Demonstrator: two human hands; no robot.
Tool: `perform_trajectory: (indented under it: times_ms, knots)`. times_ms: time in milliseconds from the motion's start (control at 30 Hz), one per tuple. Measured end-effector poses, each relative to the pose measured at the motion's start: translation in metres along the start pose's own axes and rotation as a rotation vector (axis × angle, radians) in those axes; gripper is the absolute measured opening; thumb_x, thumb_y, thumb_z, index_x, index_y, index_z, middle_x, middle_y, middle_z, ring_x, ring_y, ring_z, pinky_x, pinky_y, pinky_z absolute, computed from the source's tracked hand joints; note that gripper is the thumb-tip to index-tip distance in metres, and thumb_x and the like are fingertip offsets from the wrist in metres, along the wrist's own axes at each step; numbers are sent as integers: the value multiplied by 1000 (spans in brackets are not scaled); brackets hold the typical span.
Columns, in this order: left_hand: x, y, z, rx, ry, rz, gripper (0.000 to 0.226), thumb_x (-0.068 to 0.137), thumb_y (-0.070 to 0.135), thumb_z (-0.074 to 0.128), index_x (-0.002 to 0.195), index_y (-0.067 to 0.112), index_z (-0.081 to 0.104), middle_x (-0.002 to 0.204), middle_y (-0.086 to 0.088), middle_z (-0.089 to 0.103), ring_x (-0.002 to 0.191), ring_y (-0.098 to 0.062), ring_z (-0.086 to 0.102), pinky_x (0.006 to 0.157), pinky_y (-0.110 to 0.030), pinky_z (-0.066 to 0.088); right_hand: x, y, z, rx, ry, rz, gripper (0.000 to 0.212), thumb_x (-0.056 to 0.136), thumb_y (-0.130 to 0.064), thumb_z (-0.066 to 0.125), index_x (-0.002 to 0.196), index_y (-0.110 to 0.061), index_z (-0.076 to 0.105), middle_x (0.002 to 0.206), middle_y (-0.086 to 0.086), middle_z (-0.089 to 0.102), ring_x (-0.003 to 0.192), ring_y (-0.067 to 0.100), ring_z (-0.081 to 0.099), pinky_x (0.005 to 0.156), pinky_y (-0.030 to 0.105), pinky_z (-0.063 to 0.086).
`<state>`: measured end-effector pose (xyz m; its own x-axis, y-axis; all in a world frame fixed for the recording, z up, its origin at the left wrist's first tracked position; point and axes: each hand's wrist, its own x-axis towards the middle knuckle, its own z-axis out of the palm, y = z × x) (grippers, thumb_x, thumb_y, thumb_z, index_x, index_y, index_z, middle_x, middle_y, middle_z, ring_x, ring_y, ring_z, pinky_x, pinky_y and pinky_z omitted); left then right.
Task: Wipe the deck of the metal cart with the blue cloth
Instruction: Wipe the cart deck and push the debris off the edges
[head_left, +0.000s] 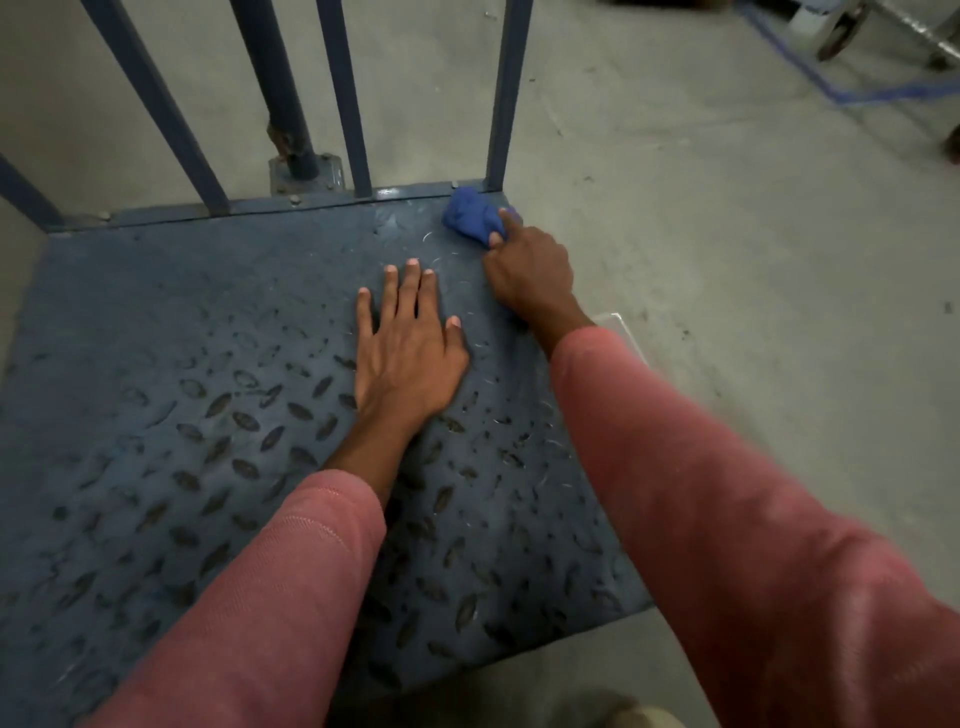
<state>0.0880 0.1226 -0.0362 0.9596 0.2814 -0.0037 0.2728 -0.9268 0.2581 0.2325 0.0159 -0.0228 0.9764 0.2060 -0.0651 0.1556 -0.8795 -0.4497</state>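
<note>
Diamond-plate deck (156, 415) of the blue metal cart fills most of the view, its raised tread pattern dark and worn, with fine pale scratches toward the far right corner. Bunched into a ball, the blue cloth (474, 214) sits at about one o'clock in the frame, on the deck's far right corner, just beside the base of the rightmost upright bar (506, 93). The right hand (527, 270) is closed around the near side of the cloth, fingers curled on it and the index finger lying over its top, pressing it onto the plate. The left hand (408, 343) lies open and flat on the deck near the frame's centre, palm down, fingers spread and pointing toward twelve o'clock, holding nothing; it is close to the right hand but apart from it. Both arms wear pink sleeves (727, 493) that come in from six and four o'clock. More blue bars rise from the deck's far edge between ten and one o'clock. Grey concrete floor (727, 208) surrounds the cart, with a blue tape line (831, 88) at two o'clock
</note>
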Motion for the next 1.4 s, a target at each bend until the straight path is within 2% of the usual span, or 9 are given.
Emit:
perform_trajectory:
  times_ms: [367,667,733,867,933,1067,1167,1300,1400]
  knots:
    - [-52,9,2,68,-31,58,75,107,54,18,166,9,6,175,-8,0,162,-23,-4,131,-48,-3,-178,69,-19,45,-28,-69,51,107,-38,40,157,-35,31,158,6,40,137,32,47,107,39,38]
    - [-105,25,7,51,-84,247,72,109,47,24,165,5,9,174,-12,2,162,-25,-1,131,-47,-3,-284,86,-27,77,96,31,48,106,-41,42,154,-41,36,154,-1,47,135,25,49,104,35,40]
    - [-111,24,6,40,-115,295,72,109,49,25,166,7,9,175,-10,1,162,-23,-3,131,-46,-5,-305,91,-17,207,202,128,46,106,-41,44,151,-39,42,151,-3,51,134,21,50,105,30,38]
    - [-128,26,6,21,-139,322,73,109,52,23,166,8,6,175,-9,-2,162,-22,-7,130,-48,-6,-329,108,0,981,486,479,42,105,-46,41,140,-27,55,137,2,62,127,19,56,115,42,40]
    - [-135,31,8,20,-128,331,71,109,48,22,166,7,7,175,-11,-1,162,-24,-5,130,-49,-5,-336,104,9,1161,549,495,34,108,-35,41,135,-20,56,129,-1,62,120,14,58,110,38,43]
    - [-138,35,16,50,-57,310,72,107,47,19,165,4,13,174,-14,7,162,-27,2,130,-53,1,-346,77,35,742,625,227,39,106,-32,42,144,-27,50,131,1,53,123,11,49,106,21,38]
    - [-138,34,20,65,-24,318,77,103,50,13,164,4,15,173,-15,10,162,-27,5,130,-53,3,-328,83,41,600,706,251,37,105,-31,44,138,-22,59,117,3,57,109,12,55,95,14,41]
    - [-140,35,20,79,-6,321,74,105,48,17,164,3,15,173,-16,11,162,-28,6,130,-53,4,-321,81,22,489,578,404,36,105,-38,38,125,-19,62,108,3,65,96,16,60,86,32,49]
    - [-141,36,17,73,-31,318,71,108,46,20,164,4,13,174,-16,8,162,-27,4,131,-53,2,-282,104,-10,573,128,645,40,105,-37,39,127,-12,61,123,13,67,111,30,62,99,45,50]
